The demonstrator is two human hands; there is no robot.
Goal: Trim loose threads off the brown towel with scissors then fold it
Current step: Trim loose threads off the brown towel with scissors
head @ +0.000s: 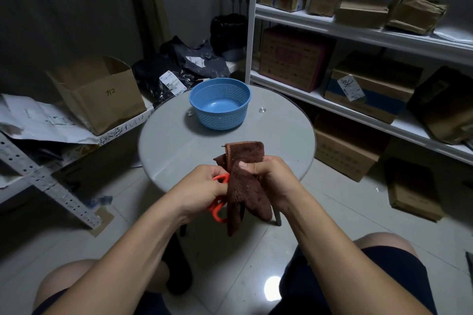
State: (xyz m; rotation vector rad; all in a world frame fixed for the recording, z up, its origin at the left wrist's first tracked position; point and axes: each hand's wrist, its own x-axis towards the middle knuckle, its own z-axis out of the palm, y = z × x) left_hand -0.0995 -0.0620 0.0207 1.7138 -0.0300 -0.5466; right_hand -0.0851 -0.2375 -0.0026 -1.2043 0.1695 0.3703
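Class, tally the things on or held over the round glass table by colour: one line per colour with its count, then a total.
Brown: 1, the towel, gripped by the right hand
Orange: 1, the scissors, in the left hand
Blue: 1, the perforated basket, standing on the table
Total: 3

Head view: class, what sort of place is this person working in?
Probably a storeroom or parcel room: white shelving stacked with cardboard boxes, black mailing bags piled on the left, and only a small round table for work.
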